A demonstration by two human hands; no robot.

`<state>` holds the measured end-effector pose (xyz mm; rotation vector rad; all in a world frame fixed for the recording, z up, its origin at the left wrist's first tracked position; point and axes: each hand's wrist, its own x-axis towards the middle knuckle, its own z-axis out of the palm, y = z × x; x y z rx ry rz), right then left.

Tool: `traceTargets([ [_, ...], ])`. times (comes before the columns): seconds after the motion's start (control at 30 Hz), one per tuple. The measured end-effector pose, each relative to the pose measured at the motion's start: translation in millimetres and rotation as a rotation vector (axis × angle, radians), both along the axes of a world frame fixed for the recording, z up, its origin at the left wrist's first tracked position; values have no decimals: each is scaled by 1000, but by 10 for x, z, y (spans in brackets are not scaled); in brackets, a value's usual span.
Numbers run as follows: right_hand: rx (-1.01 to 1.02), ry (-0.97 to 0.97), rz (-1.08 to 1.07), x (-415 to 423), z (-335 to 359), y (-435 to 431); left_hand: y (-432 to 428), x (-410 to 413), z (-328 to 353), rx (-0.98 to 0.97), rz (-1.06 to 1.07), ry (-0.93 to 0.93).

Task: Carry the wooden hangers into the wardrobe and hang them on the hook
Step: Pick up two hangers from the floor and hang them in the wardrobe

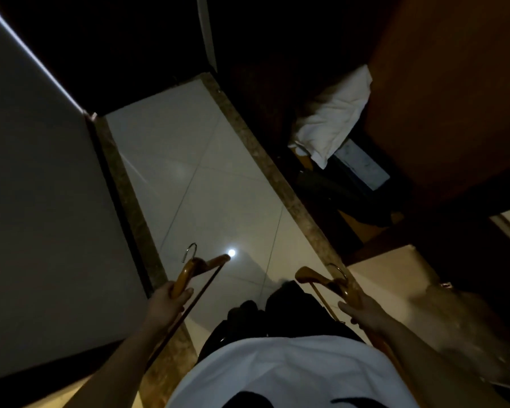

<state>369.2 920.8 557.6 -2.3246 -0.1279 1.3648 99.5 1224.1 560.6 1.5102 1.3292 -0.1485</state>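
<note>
I look straight down a dim, narrow passage. My left hand (166, 301) is closed around the shoulder of a wooden hanger (199, 267), whose metal hook points up and away from me. My right hand (361, 312) grips a second wooden hanger (318, 276) the same way, hook up near the marble strip. Both hangers are held low in front of my waist over the tiled floor. The open wardrobe (442, 107) with brown wooden walls stands to my right; no hook or rail inside it shows.
A pale wall (42, 187) runs close along my left. White floor tiles (195, 172) lie ahead between two marble border strips. On the wardrobe's lower shelf rest a white pillow (333, 119), a pale box (362, 166) and dark items.
</note>
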Motion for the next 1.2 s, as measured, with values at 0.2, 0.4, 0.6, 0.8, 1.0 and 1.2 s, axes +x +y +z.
traceTargets([
  [0.2,-8,29,-64,332,-158,301,414,503,-38,16,-22,21],
  [0.4,66,10,24,1127,-71,964,792,1160,-83,4,-132,99],
  [0.6,201,-44,41,1982,245,1547,1239,2242,-30,130,-314,103],
  [0.8,296,-195,-50,2628,632,1823,1682,3491,290,217,-450,-24],
  [1.0,285,-421,-156,3316,931,2009,2035,4773,719,221,-809,-175],
  [1.2,156,-690,-312,3909,1435,2223,2254,5926,1308,158,-1113,-388],
])
